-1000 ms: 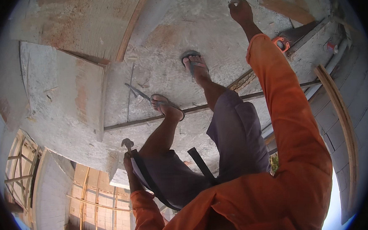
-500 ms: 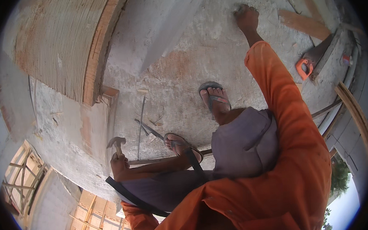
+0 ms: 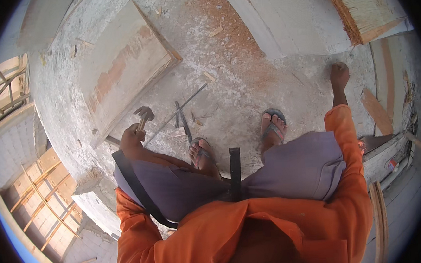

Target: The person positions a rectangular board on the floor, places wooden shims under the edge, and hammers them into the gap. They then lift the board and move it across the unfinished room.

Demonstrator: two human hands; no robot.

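Observation:
My left hand (image 3: 133,138) is closed round the wooden handle of a claw hammer (image 3: 144,113), its metal head up, beside my left knee. Near that hand, a thin metal rod (image 3: 184,104) lies slantwise on the concrete floor, crossing close to a dark flat bar (image 3: 183,121). Out to the right, my right hand (image 3: 339,77) is closed in a fist at the floor, below the base of a pale slab-like block (image 3: 290,20). Whatever the right fingers hold, if anything, cannot be made out.
A wooden panel (image 3: 124,64) lies left of the rod. Rough-edged plywood (image 3: 371,6) juts in at upper right. A handsaw (image 3: 377,143) and a short plank (image 3: 377,110) lie beyond my right arm. At left, an edge drops toward bamboo poles (image 3: 46,204) below.
My view has swung left, so the floor, block and plywood appear farther right. The left hand keeps its grip on the hammer; the right hand stays closed near the floor.

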